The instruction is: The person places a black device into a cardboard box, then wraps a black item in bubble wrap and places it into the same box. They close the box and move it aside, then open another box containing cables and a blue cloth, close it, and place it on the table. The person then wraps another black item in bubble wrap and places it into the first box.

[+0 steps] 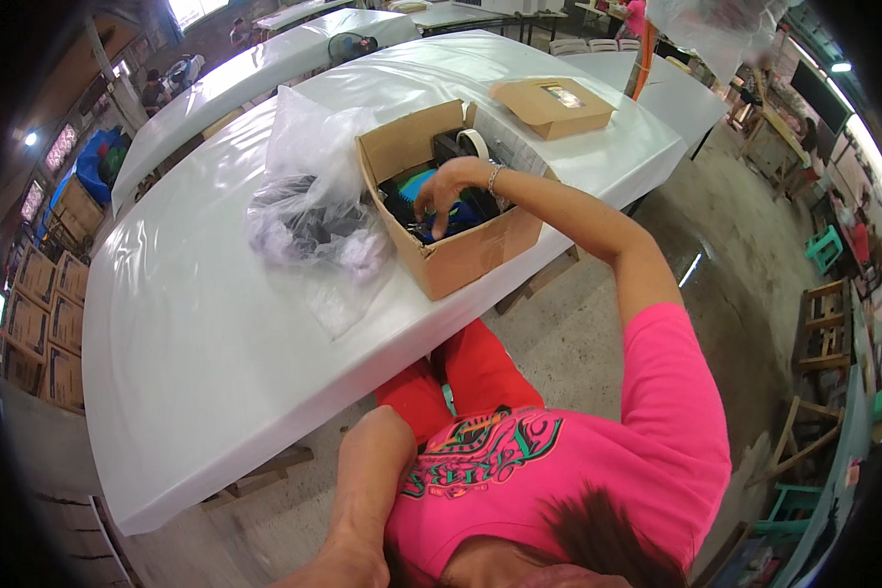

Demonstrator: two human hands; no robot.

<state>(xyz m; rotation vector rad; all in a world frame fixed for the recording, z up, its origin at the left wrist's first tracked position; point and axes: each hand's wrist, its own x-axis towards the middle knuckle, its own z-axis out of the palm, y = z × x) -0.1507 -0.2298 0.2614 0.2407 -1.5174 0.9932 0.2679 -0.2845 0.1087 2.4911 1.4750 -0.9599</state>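
My right hand (448, 191), with a bracelet at the wrist, reaches down into an open cardboard box (470, 260). Its fingers are curved downward and apart, over dark, blue and green items (416, 186) whose kind I cannot make out. At the box's far side, a pale ring like a tape roll (472, 145) leans beside black things. A clear plastic bag (309, 216) with dark and pale lilac contents lies left of the box. My left arm is bent back to the lower edge; only the base of my left hand (341, 566) shows, its fingers hidden.
A white-covered table (186, 343) carries the box and bag. Toward its far right lies a flat brown carton (556, 106). Stacked cartons (44, 314) stand at left, a fan (351, 46) at the back. Wooden frames (825, 328) and green stools (823, 248) line the right side.
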